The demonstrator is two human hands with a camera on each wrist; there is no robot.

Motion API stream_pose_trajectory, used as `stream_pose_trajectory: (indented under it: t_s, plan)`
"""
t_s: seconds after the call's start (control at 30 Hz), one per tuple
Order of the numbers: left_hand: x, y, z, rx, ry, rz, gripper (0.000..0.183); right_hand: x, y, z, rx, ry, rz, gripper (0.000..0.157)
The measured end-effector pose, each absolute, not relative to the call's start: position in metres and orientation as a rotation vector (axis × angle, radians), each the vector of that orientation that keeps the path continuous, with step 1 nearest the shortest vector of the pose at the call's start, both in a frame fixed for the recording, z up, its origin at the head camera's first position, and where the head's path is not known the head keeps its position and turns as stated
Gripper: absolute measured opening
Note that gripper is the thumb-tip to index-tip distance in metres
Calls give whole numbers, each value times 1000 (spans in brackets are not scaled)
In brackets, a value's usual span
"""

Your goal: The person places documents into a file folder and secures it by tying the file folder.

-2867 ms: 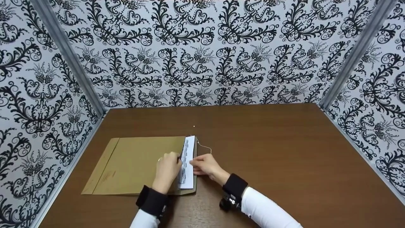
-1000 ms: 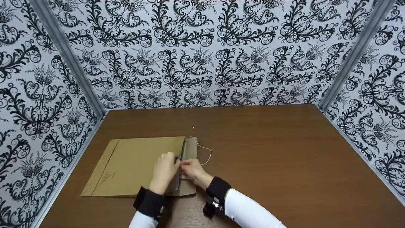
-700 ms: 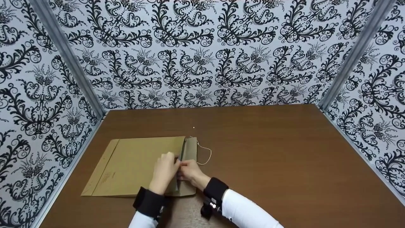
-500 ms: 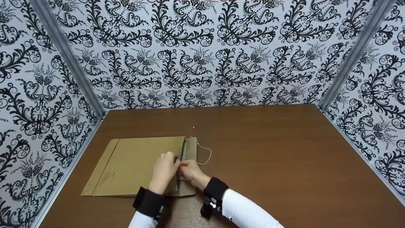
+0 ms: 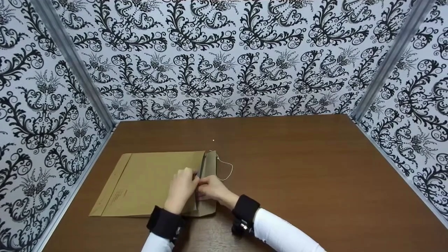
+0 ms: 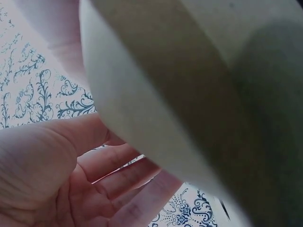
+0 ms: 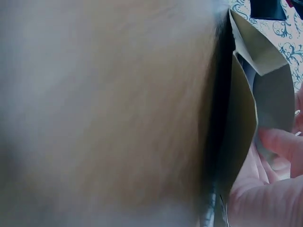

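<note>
A brown kraft envelope [image 5: 154, 185] lies on the table, its mouth to the right with the flap [image 5: 210, 164] spread beyond it. At the mouth, my left hand [image 5: 182, 187] grips the upper edge and holds it raised. The left wrist view shows the thumb of the left hand [image 6: 52, 165] on this curved edge [image 6: 137, 123], with fingers behind. My right hand [image 5: 211, 189] is at the same opening, thumb and fingers curled at the edge beside the left thumb. In the right wrist view the right hand [image 7: 270, 189] is partly hidden by the envelope [image 7: 242, 127].
A thin white string [image 5: 229, 171] loops from the flap onto the brown table [image 5: 297, 168]. A tiny white speck [image 5: 213, 140] lies behind the envelope. Patterned walls [image 5: 224, 70] enclose the table at the back and sides.
The white printed paper that showed at the mouth has gone into the envelope, out of sight. My right hand moved left with it, then its wrist shifted slightly right. My left hand stayed.
</note>
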State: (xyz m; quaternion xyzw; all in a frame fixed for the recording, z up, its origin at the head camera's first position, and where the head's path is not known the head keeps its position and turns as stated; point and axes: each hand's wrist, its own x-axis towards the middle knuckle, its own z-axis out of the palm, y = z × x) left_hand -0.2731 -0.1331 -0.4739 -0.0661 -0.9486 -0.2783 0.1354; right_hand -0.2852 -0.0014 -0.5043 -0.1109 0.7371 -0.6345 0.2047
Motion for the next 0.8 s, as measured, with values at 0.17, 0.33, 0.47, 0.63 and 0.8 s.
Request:
stream_pose_trajectory:
  t_s: [0.17, 0.33, 0.47, 0.63, 0.8]
  plan:
    - [-275, -133, -474, -173, -2771, -807, 13, -285, 10, -500, -412, 2081, -1721, 32]
    - [-276, -133, -476, -171, -2781, -790, 14, -286, 20, -495, -522, 2220, -1622, 22]
    - [-276, -132, -478, -170, -2789, -758, 11, -284, 26, -490, -599, 2377, -1519, 18]
    - [-276, -130, -479, -176, -2795, -737, 19, -283, 34, -487, -687, 2501, -1440, 18]
    - [-276, -127, -482, -169, -2785, -730, 14, -283, 44, -485, -742, 2697, -1308, 17]
